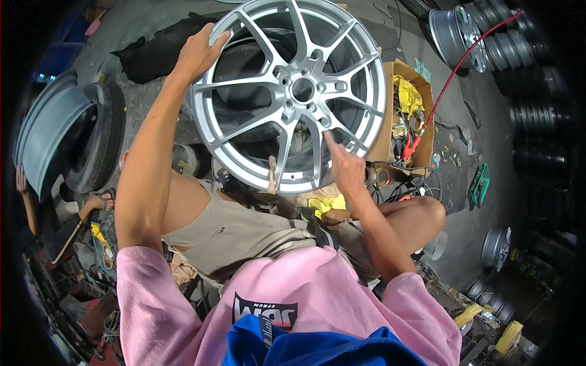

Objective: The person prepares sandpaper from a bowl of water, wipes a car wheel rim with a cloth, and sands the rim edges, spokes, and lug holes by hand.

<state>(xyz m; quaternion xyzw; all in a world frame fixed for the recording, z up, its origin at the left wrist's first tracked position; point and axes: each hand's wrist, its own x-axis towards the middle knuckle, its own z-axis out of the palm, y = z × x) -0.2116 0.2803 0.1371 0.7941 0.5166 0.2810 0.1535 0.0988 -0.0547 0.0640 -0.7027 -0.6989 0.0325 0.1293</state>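
Observation:
A silver multi-spoke wheel rim (278,97) stands tilted in front of my lap, its face toward me. My left hand (200,53) grips the rim's outer edge at the upper left, fingers wrapped over the lip. Below and right of the hub, my right hand (347,168) has its index finger stretched out to a spoke, the other fingers curled and nothing visible in them. Dark round shapes, perhaps a tire, show behind the spokes.
To the right lies a cardboard box (427,155) with a yellow cloth (408,94) and tools. A red hose (455,72) runs past it. Rims and stacked wheels (540,116) line the far right. At left, a co-worker's hands are near another rim (52,128) and tire (110,137).

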